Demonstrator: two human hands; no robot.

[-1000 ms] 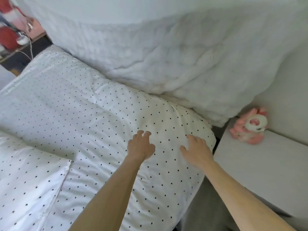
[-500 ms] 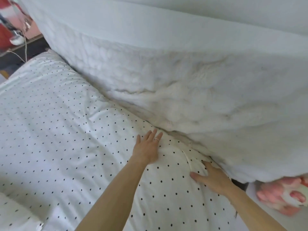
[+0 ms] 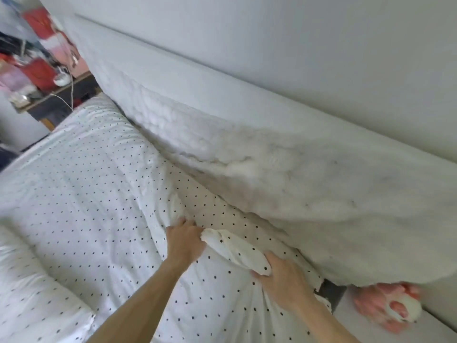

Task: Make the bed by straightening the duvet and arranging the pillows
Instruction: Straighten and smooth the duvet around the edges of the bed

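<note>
A white duvet [image 3: 81,194] with small black dots covers the bed. Its top edge is bunched into a raised fold [image 3: 235,248] near the head of the bed. My left hand [image 3: 184,240] grips one end of that fold, fingers curled into the cloth. My right hand [image 3: 284,278] grips the other end, close to the bed's right side. A second dotted piece, perhaps a pillow [image 3: 32,298], lies at the lower left. Behind the fold rises a fluffy white padded headboard [image 3: 284,174].
A pink and white soft toy [image 3: 393,308] sits on a white bedside surface [image 3: 371,335] at the lower right. A cluttered shelf [image 3: 37,75] with red items and a white cable stands beyond the bed's far left corner. A plain wall runs above the headboard.
Both hands lay flat on the duvet before; they have now slid up toward the headboard and closed on its top edge, gathering it into a fold. The view shifted closer to the headboard.
</note>
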